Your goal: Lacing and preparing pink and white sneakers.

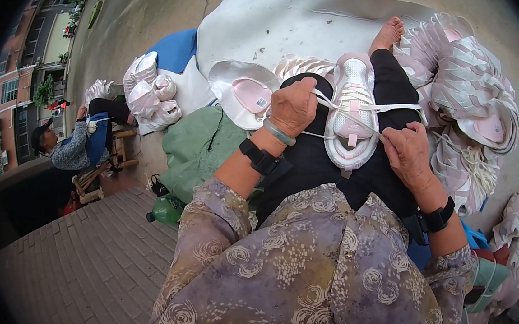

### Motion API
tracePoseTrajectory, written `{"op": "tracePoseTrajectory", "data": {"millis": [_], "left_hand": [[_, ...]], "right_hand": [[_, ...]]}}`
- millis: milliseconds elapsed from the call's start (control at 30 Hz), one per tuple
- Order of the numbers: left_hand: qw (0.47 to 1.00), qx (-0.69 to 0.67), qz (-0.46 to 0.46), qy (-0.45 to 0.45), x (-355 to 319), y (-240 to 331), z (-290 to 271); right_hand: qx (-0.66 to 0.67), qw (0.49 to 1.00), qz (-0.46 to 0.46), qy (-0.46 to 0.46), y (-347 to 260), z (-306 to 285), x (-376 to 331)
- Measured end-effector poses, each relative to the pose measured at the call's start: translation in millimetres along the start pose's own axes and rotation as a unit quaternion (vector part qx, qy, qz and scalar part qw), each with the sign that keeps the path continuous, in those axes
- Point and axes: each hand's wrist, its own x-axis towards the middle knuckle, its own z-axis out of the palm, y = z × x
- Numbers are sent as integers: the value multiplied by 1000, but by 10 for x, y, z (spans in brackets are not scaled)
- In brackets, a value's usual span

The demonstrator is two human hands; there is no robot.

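Observation:
A white and pink sneaker (342, 127) lies between my black-trousered thighs, its heel toward me and its toe pointing away. White shoelace runs in crossed rows up its front. My left hand (294, 105) is closed in a fist on one lace end, left of the shoe. To the right, my right hand (408, 154) pinches the lace between thumb and fingers. The lace (352, 116) stretches across the shoe's tongue between the hands, and another stretch passes over my right thigh. Both hands are off the shoe itself.
Stacked white and pink shoe uppers (469, 88) lie to the right, beside my bare foot (389, 34). Another upper (250, 95) sits left, near a green cloth (198, 147) and a green bottle (167, 209). A white sheet (272, 26) spreads ahead. Another person (77, 144) sits far left.

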Motion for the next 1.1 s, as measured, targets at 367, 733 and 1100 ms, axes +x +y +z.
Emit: {"op": "tracePoseTrajectory", "data": {"millis": [367,733,1100], "left_hand": [[933,-230,-263,-89,-178,278,145],[954,-202,-206,-82,-117,316,148],[985,-106,-17,-134,135,655,309]], "right_hand": [[-4,997,67,44,178,-571,-572],[163,972,163,45,115,-461,-391],[-31,998,61,5,-64,234,190]]}}
